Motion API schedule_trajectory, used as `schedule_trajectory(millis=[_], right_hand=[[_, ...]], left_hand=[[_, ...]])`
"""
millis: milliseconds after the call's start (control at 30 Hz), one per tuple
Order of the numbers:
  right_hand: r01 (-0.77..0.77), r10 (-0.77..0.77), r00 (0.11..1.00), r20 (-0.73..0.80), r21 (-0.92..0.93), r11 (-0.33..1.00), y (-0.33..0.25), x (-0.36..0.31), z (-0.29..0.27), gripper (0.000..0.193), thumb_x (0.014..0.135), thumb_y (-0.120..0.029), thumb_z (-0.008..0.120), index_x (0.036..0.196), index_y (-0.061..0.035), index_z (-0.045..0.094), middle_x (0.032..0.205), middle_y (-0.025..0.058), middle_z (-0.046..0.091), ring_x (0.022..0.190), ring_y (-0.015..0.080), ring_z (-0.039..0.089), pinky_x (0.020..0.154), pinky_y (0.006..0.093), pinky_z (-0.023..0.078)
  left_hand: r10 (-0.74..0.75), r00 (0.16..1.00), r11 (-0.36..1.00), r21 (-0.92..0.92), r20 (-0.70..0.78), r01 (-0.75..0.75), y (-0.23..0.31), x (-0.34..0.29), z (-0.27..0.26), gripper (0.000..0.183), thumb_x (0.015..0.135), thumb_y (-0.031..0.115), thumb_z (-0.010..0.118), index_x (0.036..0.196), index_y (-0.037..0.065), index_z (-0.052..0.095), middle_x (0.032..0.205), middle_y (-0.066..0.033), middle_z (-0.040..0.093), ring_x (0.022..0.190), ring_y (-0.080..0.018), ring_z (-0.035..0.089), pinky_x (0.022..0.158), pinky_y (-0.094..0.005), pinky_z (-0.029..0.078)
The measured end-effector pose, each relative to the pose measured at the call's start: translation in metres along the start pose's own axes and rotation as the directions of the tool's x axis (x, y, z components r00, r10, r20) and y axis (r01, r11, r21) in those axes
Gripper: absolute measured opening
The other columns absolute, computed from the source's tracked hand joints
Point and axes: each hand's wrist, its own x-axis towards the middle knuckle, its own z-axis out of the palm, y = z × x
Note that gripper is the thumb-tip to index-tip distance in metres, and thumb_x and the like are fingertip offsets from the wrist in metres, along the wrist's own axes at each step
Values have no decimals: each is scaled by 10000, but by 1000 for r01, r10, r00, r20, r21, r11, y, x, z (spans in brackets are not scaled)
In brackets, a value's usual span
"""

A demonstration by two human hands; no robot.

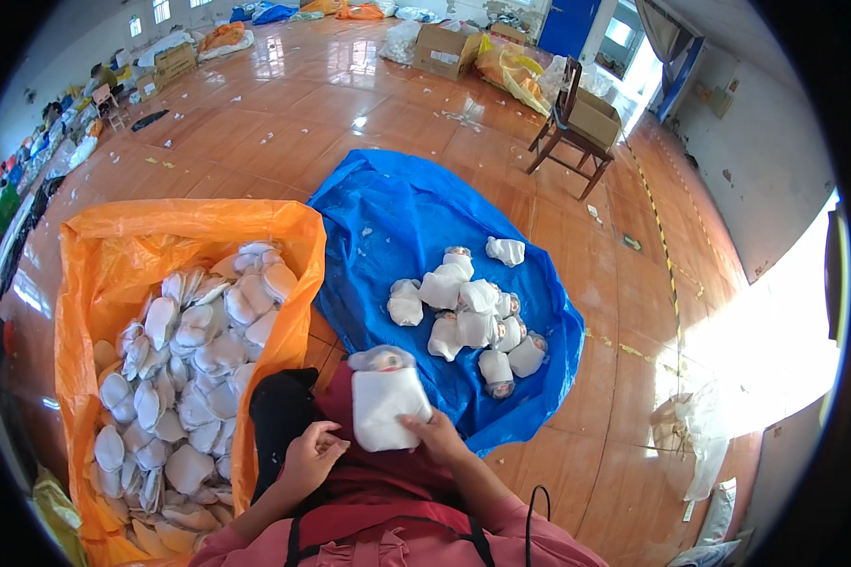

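Observation:
My right hand (pixel 432 432) holds a white soft cloth piece (pixel 385 406) by its lower right side, above my lap. Its rounded greyish top has small reddish marks and looks slightly blurred. To the left of it, my left hand (pixel 312 460) is loosely curled with its fingertips apart, and nothing shows in it. On the right, a blue sheet or opened sack (pixel 378 213) bears several similar white pieces (pixel 479 329) with greyish ends, lying in a loose heap. An orange sack (pixel 191 215) at the left stands open, filled with many flat, rounded white cloth pieces (pixel 194 406).
A wooden chair (pixel 581 132) with a cardboard box on its seat stands at the far right. Further back are a cardboard box (pixel 442 52) and a yellow sack (pixel 511 76). Yellow-black floor tape (pixel 667 255) runs along the right. Clear plastic (pixel 704 444) lies at the lower right.

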Motion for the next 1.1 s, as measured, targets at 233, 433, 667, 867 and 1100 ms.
schedule_trajectory(millis=[233, 433, 667, 867, 1100], right_hand=[[-91, 145, 921, -363, 160, 983, 29, 8, -72, 305, 906, -154, 680, 1170, -20, 606, 963, 87, 678, 740, 174, 642, 539, 268, 505], [-322, 231, 829, -509, -97, 942, 75, 10, -126, 344, 879, -178, 667, 1158, 8, 592, 892, 95, 656, 613, 163, 592, 494, 278, 491], [98, -96, 794, -601, -29, 995, 3, 38, -134, 331, 886, -170, 658, 1171, -15, 596, 925, 71, 636, 698, 159, 588, 558, 278, 513], [424, -269, 747, -608, 123, 897, -40, 59, -131, 543, 978, -193, 594, 1433, -18, 354, 1194, 135, 601, 1056, 209, 608, 873, 317, 527], [322, -302, 902, -309, 14, 947, -26, 29, -71, 251, 985, -97, 561, 1221, -16, 592, 1062, 117, 691, 940, 190, 674, 800, 310, 557]], left_hand=[[-49, 997, 998, -31, -65, 47, -10, -7, -10, 209, 912, 100, 683, 1089, 12, 612, 883, -109, 722, 820, -156, 709, 714, -275, 545], [63, 943, 906, 378, 328, -192, -24, -17, 4, 285, 923, 328, 626, 1045, 77, 684, 969, -105, 717, 901, -295, 684, 775, -384, 540], [-39, 898, 863, 468, 439, -191, -27, -20, 5, 396, 971, 422, 523, 1095, 78, 677, 1010, -142, 704, 948, -327, 667, 813, -413, 527], [-156, 853, 905, 417, 498, -78, -24, -24, 2, 569, 974, 530, 478, 1293, 68, 568, 1235, -183, 629, 1130, -353, 600, 952, -421, 473], [-37, 859, 886, 414, 511, -208, -23, -30, 4, 664, 933, 564, 556, 1360, 56, 520, 1416, -206, 475, 1336, -358, 423, 1119, -426, 346]])
